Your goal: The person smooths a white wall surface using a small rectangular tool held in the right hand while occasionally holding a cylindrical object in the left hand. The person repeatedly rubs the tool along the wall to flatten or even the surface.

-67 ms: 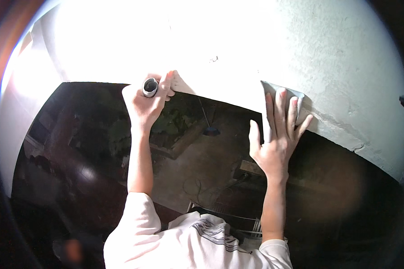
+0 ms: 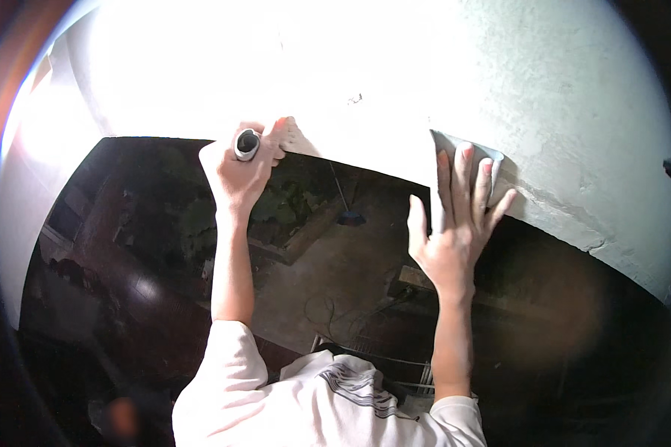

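Observation:
My left hand [image 2: 238, 171] is closed round a short pale tube [image 2: 247, 144] whose dark hollow end faces me. Its fingers rest by the lower edge of a brightly lit white wall [image 2: 358, 134]. Over to the right, my right hand [image 2: 455, 231] lies flat with its fingers spread and the thumb out to the side. Under those fingers a thin grey sheet [image 2: 495, 158], which looks like sandpaper, is pressed against the wall. The fingers hide part of the sheet, and its upper corner stands out beyond them.
A crack [image 2: 566, 208] and rough patches mark the wall right of my right hand. A small chipped spot [image 2: 355, 98] shows between the hands. Far below lie a dim floor [image 2: 298, 290], a dark broom-like head [image 2: 350, 218] on a stick, and pale metal rails [image 2: 427, 376] near my body.
My right hand and the grey sheet have slid slightly left and up along the wall. My left hand has shifted a touch left with the tube.

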